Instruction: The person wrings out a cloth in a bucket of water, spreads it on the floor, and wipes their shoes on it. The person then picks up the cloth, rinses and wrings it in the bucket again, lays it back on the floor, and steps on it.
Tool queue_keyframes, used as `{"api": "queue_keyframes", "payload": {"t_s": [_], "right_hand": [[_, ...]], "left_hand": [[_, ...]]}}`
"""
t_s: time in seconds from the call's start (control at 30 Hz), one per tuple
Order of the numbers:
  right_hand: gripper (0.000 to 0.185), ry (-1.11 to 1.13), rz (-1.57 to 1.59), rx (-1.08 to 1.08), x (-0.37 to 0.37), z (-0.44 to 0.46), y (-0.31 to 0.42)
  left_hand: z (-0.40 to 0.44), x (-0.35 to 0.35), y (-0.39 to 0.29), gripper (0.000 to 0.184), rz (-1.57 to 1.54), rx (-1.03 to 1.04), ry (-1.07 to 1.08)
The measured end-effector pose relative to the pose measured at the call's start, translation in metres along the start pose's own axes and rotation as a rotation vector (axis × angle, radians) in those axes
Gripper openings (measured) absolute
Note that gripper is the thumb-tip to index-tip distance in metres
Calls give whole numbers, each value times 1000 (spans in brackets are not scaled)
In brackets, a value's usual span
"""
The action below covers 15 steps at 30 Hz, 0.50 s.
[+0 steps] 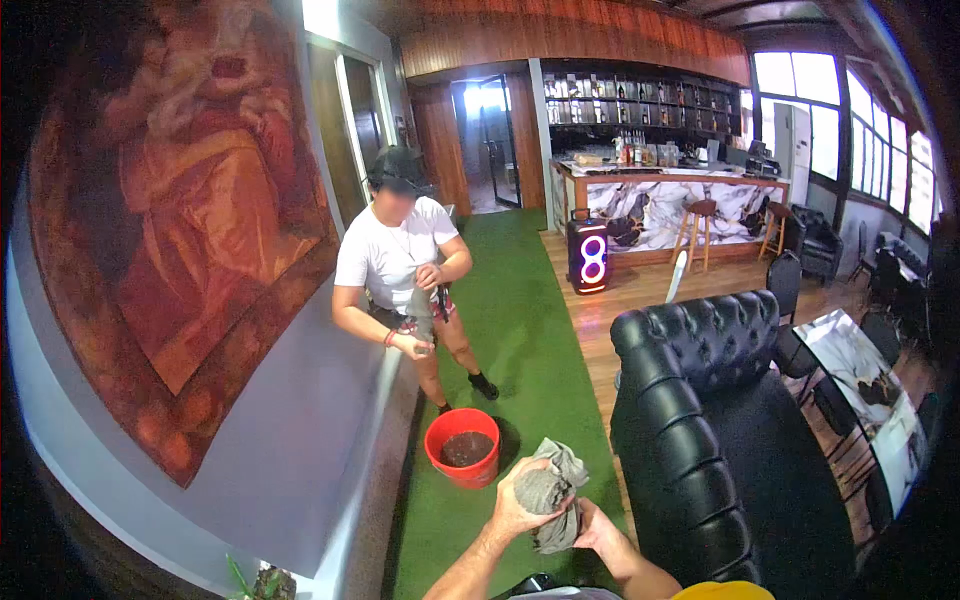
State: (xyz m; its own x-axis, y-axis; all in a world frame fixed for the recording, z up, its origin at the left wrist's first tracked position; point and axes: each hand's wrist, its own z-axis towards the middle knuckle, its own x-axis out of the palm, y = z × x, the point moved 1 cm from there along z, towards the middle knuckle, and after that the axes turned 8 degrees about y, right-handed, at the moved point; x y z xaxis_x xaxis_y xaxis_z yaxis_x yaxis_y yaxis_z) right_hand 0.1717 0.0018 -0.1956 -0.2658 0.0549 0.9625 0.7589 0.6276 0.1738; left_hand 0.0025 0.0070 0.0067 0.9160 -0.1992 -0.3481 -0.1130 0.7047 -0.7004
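Observation:
A crumpled grey cloth (560, 535) is bunched between my two hands, low in the middle of the head view. My left hand (525, 500) has its fingers wrapped round the wadded upper part. Lower down, my right hand (595, 527) grips the hanging end from the right side. Just beyond and to the left, a red bucket (484, 470) of dark, murky water stands on the green carpet. Behind the bucket a person (395, 240) in a white shirt and dark cap holds another grey cloth (420, 315), stretched upright between both hands.
A black tufted sofa (720, 480) stands close on my right. To the left runs a grey wall (230, 430) with a large painting (210, 200). Farther off are a lit speaker (588, 255), a marble-fronted bar (660, 210) and stools. Part of a plant (262, 583) shows at bottom left.

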Motion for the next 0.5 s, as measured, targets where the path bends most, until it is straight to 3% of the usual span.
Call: {"api": "queue_keyframes", "payload": {"t_s": [0.07,0.1,0.17,0.3,0.5], "right_hand": [[40,-5,-82,15,18,13,12],[40,43,29,49,3,-12,-16],[39,140,12,61,3,-7,24],[41,65,26,12,31,-41,67],[44,102,-43,-62,-47,-32,104]], "left_hand": [[3,-9,7,60,-32,-8,-37],[-11,11,-14,60,28,-62,26],[15,32,-5,59,81,15,11],[38,77,-7,60,50,30,11],[54,125,-15,57,56,-49,107]]}}
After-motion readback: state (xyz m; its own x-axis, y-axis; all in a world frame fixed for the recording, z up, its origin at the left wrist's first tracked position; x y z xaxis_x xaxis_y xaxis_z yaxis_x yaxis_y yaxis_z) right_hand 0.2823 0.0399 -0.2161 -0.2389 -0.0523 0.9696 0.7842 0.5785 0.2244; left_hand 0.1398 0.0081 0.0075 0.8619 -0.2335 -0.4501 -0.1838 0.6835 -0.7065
